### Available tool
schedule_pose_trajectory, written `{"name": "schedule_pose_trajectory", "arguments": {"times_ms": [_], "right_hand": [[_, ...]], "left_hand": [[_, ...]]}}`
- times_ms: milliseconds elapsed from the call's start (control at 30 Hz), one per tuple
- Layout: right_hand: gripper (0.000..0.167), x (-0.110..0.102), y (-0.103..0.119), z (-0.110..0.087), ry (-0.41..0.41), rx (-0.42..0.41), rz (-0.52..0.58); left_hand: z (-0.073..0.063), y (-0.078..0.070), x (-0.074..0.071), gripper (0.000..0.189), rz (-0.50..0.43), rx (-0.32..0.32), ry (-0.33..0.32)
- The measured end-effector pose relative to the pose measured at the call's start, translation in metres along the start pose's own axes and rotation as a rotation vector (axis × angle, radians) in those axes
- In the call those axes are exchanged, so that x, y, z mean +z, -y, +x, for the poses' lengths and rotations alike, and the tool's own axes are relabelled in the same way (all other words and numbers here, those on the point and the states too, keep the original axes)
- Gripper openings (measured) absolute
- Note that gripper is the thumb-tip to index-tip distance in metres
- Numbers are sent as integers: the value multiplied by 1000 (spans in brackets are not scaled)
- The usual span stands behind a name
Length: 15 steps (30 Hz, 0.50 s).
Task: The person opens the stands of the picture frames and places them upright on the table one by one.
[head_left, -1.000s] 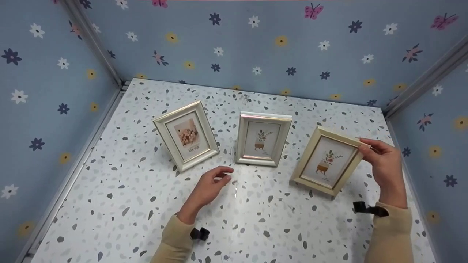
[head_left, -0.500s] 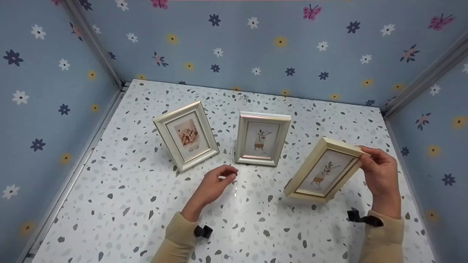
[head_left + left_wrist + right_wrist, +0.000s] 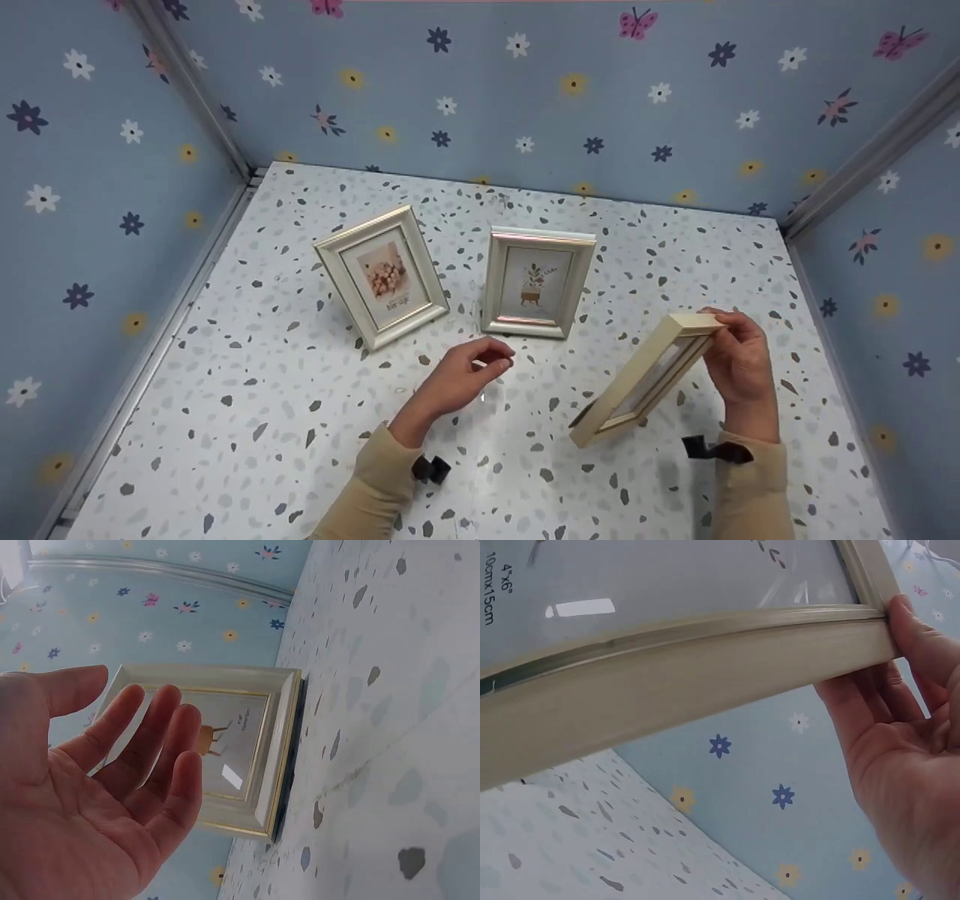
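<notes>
My right hand (image 3: 742, 367) pinches the upper right corner of a cream picture frame (image 3: 637, 375), which is turned nearly edge-on in the head view. In the right wrist view, thumb and fingers grip the corner of that picture frame (image 3: 682, 682), and size lettering shows behind its glass. My left hand (image 3: 465, 375) hovers over the table, its fingers loosely bent and holding nothing. Nearest to it is the middle picture frame (image 3: 538, 330), standing upright with a plant print. The left wrist view shows the left hand (image 3: 112, 780) in front of the middle picture frame (image 3: 262, 750), apart from it.
Another pale picture frame (image 3: 382, 330) with a flower photo stands at the left, angled. The speckled white table (image 3: 225, 450) is bounded by blue flowered walls (image 3: 480, 90) at the back and both sides.
The right hand has moved left and toward me, turning the cream picture frame from facing me to nearly edge-on. The left hand has drifted slightly right. Both other picture frames stay put.
</notes>
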State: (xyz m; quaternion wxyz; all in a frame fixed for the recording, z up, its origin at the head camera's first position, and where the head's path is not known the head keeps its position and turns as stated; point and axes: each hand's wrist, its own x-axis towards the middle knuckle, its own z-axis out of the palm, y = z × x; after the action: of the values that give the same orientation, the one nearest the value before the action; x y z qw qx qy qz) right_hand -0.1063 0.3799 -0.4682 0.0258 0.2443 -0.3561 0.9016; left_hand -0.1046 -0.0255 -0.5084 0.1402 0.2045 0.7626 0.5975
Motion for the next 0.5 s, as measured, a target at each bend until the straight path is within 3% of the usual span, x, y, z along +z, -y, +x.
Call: {"name": "schedule_pose_trajectory", "arguments": {"times_ms": [200,333,500], "right_hand": [[17,3,-15,0,28,5,60],[19,5,-21,-1,18,4,113],[19,6,-26,-1,-11,-2,164]], "left_hand": [[0,-10,27,20,-4,43,117],[-2,-21,40,20,-35,133,201],[-3,-31,49,23,-54,257,258]]}}
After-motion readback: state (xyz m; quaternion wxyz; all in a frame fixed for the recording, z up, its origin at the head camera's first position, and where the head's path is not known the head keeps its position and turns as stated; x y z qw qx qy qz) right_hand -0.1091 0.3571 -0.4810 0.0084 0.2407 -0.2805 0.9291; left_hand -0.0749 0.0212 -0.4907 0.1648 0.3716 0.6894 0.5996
